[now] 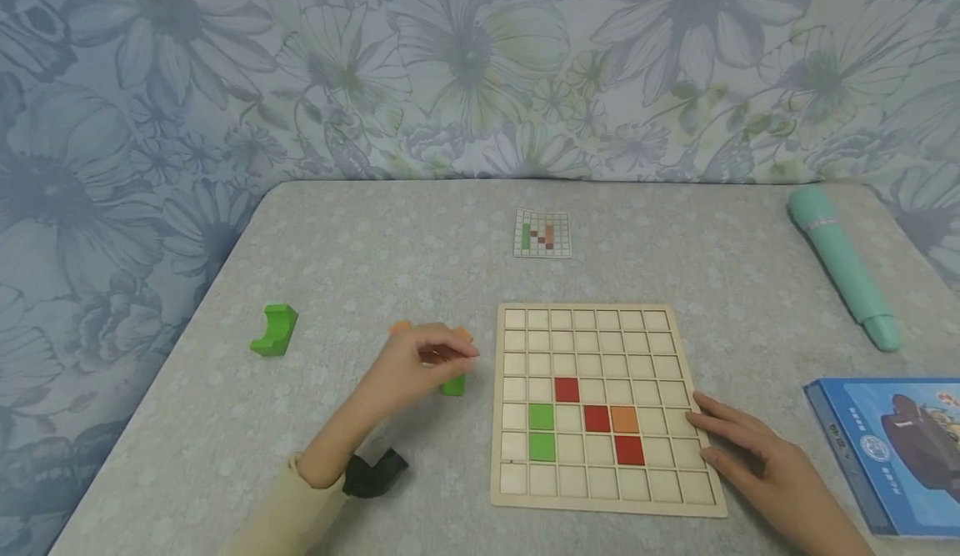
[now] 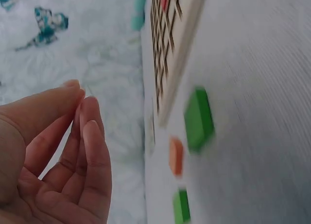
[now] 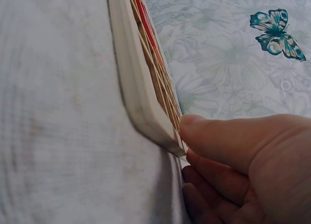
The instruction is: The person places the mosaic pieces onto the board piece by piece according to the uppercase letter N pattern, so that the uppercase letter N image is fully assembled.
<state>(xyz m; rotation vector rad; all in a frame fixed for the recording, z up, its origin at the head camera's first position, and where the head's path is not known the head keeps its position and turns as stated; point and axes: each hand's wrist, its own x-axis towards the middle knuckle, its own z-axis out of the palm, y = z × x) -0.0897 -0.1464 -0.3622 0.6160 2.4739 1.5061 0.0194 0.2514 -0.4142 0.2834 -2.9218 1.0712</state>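
My left hand [image 1: 408, 373] hovers left of the wooden grid board [image 1: 497, 423], thumb and fingertips together and nothing visible between them. Under and behind it lie a green block [image 1: 453, 386] and two orange blocks [image 1: 463, 334], partly hidden by the hand. The left wrist view shows the same hand [image 2: 63, 151] beside a green block [image 2: 198, 119] and an orange block [image 2: 176, 156]. With extended fingers, my right hand [image 1: 765, 464] touches the board's right edge; its thumb [image 3: 209, 136] rests at the rim. Red, green and orange squares [image 1: 625, 419] fill several cells.
A small pattern card [image 1: 542, 233] lies behind the board. Far left sits a notched green block [image 1: 276, 331]. A mint-green cylindrical case [image 1: 847, 264] and a blue box [image 1: 892, 456] are on the right. Black material [image 1: 375, 473] shows by the left wrist.
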